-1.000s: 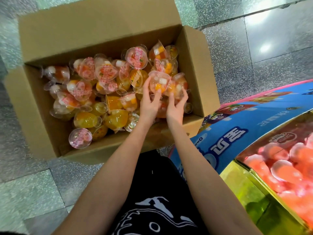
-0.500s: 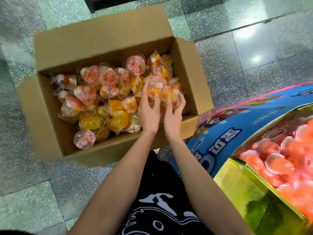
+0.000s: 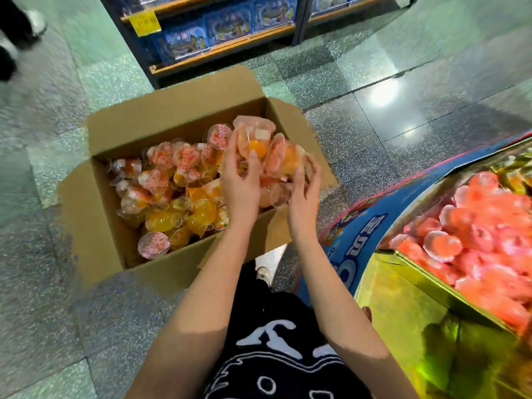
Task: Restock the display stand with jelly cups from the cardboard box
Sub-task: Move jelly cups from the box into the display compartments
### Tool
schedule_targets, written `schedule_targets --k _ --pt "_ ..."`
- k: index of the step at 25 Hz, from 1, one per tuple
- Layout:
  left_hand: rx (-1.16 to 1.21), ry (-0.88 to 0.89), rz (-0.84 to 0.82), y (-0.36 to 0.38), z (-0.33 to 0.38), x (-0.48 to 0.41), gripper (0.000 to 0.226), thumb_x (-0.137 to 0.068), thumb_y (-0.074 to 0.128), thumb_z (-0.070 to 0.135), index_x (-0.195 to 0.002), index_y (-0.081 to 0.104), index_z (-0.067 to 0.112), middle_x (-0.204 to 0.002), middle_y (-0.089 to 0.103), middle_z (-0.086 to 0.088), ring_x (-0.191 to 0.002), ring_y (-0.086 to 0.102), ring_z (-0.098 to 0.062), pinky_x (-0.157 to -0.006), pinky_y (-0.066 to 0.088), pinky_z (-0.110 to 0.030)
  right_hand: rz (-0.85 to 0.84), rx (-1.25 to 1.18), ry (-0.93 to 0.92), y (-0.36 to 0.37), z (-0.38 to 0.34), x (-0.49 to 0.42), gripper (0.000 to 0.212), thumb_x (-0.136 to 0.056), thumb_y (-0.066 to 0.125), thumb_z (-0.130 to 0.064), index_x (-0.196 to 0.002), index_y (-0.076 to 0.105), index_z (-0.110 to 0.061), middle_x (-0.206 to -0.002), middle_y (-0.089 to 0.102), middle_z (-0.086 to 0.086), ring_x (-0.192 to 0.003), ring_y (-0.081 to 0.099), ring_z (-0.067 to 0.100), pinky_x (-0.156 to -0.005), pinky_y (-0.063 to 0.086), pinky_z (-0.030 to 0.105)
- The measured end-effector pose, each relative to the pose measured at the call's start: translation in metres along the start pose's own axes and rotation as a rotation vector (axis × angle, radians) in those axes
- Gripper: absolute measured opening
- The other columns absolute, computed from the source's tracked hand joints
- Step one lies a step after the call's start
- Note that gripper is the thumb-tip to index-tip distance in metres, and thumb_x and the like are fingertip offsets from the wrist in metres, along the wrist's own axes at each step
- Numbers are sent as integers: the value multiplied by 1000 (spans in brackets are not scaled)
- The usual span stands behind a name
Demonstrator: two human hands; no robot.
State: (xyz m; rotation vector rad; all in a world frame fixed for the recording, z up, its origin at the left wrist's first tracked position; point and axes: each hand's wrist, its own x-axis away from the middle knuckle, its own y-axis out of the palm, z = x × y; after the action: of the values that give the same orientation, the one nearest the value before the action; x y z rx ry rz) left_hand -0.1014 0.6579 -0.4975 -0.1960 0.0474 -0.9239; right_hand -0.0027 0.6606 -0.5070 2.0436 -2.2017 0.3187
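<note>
The left hand (image 3: pixel 240 188) and right hand (image 3: pixel 302 203) are cupping clear plastic orange-and-pink jelly cups (image 3: pixel 259 142) with curled fingers (image 3: pixel 254 162) above the brown cardboard box (image 3: pixel 161 119) — likely carrying several to the blue-fronted display stand (image 3: pixel 362 240).

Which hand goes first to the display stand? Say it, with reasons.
Right, probably. The right hand grips jelly cups and sits nearer the display stand, which lies on that side of the cardboard box. The left hand, also holding a cup, would have to cross over it.
</note>
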Motion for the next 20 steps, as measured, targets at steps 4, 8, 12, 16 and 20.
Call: schedule_targets --k 4,8,12,16,20 --pt "76 63 -124 1 29 31 46 -98 54 27 -143 42 29 -148 43 7 -137 41 -10 -113 37 -31 50 -89 -57 -36 -26 27 41 -87 55 -64 -124 46 -46 -128 58 0 -113 61 36 -95 50 54" --pt "98 191 -306 3 44 72 44 -94 55 36 -136 44 36 -142 49 15 -135 47 -13 -112 40 -36 234 -176 -56 -66 -37 69 63 -79 73 -44 -129 39 -24 -116 61 8 -102 65 22 -82 54 34" --pt "87 284 -524 -2 53 124 47 -96 59 25 -141 48 19 -144 52 0 -121 48 14 -94 40 -6 535 -296 -67 -79 -32 126 54 -87 72 -12 -129 37 -14 -104 60 0 -83 64 -4 -76 51 18" --pt "138 261 -799 -25 41 196 48 -92 54 45 -139 44 44 -127 65 -5 -101 67 -8 -80 52 -23 812 -429 -72 -93 -16 214 47 -86 71 -30 -123 42 -27 -113 65 18 -96 66 21 -84 53 33" --pt "143 247 -996 -47 24 285 49 -92 51 51 -140 42 47 -90 72 -9 -72 69 -20 -66 56 -37 1113 -383 -20 -116 8 316 42 -91 66 -36 -125 46 -25 -86 61 3 -67 61 6 -64 49 22"
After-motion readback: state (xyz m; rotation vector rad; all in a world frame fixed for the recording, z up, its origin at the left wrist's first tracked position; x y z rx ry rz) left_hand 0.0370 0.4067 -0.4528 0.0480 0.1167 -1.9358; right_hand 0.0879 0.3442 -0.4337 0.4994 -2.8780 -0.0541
